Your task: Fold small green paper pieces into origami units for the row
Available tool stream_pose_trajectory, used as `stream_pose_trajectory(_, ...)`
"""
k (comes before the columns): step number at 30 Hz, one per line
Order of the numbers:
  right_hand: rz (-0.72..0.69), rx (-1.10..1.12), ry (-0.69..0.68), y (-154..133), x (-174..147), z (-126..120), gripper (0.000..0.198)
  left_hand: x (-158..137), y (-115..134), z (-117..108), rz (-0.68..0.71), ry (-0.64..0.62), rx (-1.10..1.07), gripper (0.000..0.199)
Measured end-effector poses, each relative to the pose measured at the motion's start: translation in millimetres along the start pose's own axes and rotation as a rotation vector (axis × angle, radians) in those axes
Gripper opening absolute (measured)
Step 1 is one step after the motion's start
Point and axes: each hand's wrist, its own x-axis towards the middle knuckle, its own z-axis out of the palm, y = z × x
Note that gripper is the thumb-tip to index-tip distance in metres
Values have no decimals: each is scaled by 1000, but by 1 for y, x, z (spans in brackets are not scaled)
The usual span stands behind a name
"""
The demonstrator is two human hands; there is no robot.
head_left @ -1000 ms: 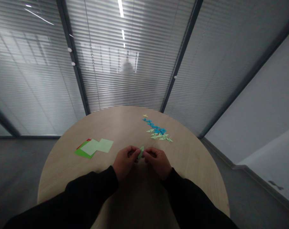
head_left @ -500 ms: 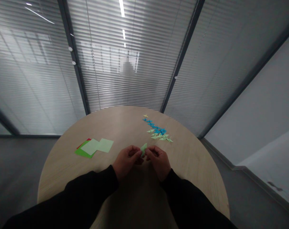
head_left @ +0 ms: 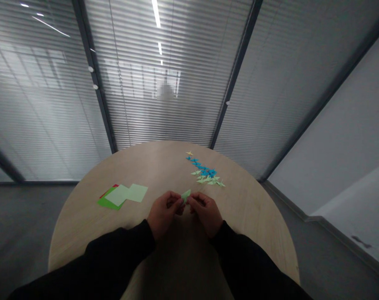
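Note:
Between my two hands is a small folded piece of light green paper point(head_left: 185, 195), held above the near part of the table. My left hand point(head_left: 164, 211) pinches its left side between thumb and fingers. On the right, the fingertips of my right hand point(head_left: 205, 210) close on its other edge. My fingers cover part of the folds. Beyond my right hand lie several folded light green paper pieces point(head_left: 210, 180) with pointed ends. Several blue folded pieces point(head_left: 204, 168) trail away behind them, up to a yellow one point(head_left: 189, 153).
Left of my hands, flat square sheets overlap on the round wooden table point(head_left: 158, 162): light green point(head_left: 137, 193), bright green point(head_left: 108, 203) and a red corner point(head_left: 115, 186). Glass panels with blinds point(head_left: 164, 116) stand behind the table, and a pale wall point(head_left: 342, 166) is at right.
The folded light green paper has tilted from nearly upright to a flatter slant between my fingers. Both hands stay almost in place, and the view has shifted slightly.

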Motion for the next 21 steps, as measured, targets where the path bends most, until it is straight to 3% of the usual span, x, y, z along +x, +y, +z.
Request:
stream_pose_trajectory(10, -46, -46, -39, 3, 2, -5, 27, -1, -2, -2, -18, -38, -11, 32)
stream_pose_trajectory(21, 52, 76, -8, 0, 3, -5, 29, 1, -4, -4, -64, -49, -23, 27)
